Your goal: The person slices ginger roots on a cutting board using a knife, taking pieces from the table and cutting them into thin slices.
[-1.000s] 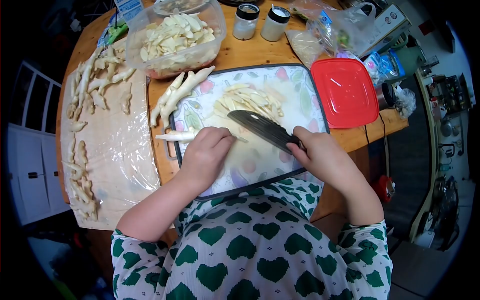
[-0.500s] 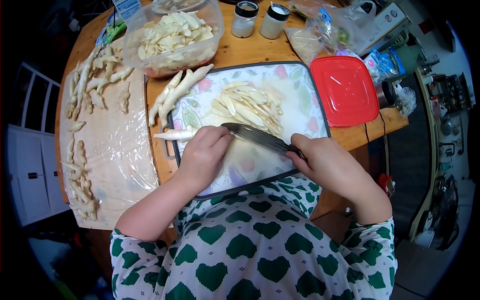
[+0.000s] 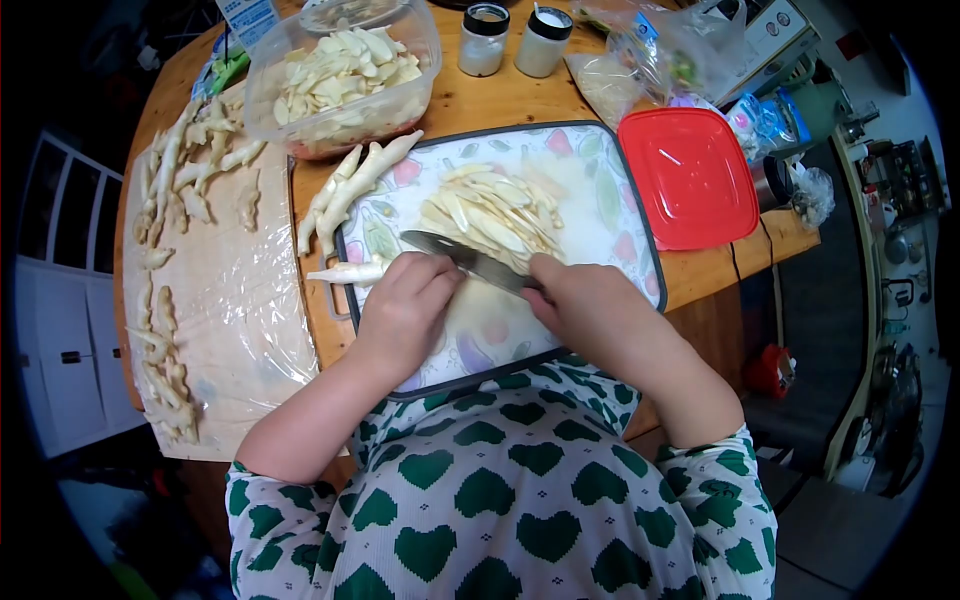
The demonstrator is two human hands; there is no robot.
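My left hand (image 3: 403, 305) is closed around a pale piece of ginger root (image 3: 345, 273), whose pointed end sticks out to the left past the board's edge. In my right hand (image 3: 585, 300) is a dark-bladed kitchen knife (image 3: 468, 258); its handle is hidden by my fingers. The blade lies along the left fingertips, its tip pointing left. Beyond the blade, cut ginger slices (image 3: 495, 212) lie heaped on the patterned cutting board (image 3: 600, 215). A branched, pale ginger root (image 3: 348, 192) rests across the board's upper left edge.
A clear plastic tub (image 3: 420, 85) of ginger slices stands behind the board. Whole ginger roots (image 3: 165, 365) lie on a plastic-covered sheet (image 3: 245, 330) at left. Two jars (image 3: 543, 45), a red lid (image 3: 688, 180) and plastic bags (image 3: 680, 60) sit at the back and right.
My right hand and the knife have moved left, so the tip now reaches beyond the left fingertips. My left hand stays in nearly the same place on the ginger.
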